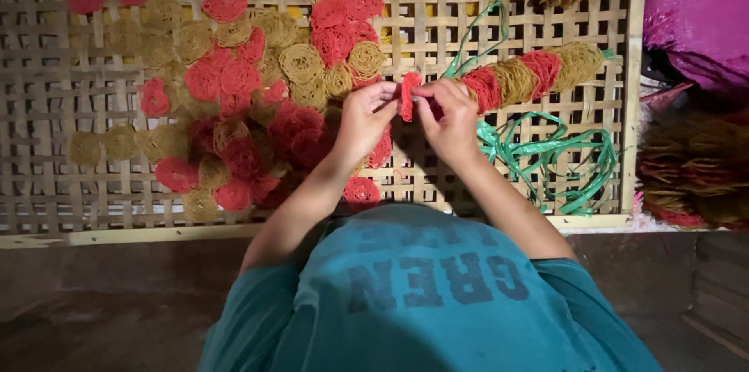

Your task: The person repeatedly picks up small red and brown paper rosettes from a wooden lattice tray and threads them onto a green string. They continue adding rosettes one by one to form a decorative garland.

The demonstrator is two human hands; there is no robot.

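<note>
We look down on a woven bamboo drying tray (94, 200), which fills the far part of the scene and carries a loose spread of red and tan noodle-nest crackers (234, 83) across its left and middle. At the far right edge lies a magenta plastic sack (702, 5), with a heap of bundled crackers (694, 177) nearer to us beneath it. On the right part of the tray, a strung row of crackers (530, 76) runs away to the right from the hands, beside a tangle of green plastic twine (562, 161). Our left hand (363, 118) and right hand (449, 118) meet over the tray's middle, fingertips of both pinched on a single red cracker (408, 95) held upright on edge between them
</note>
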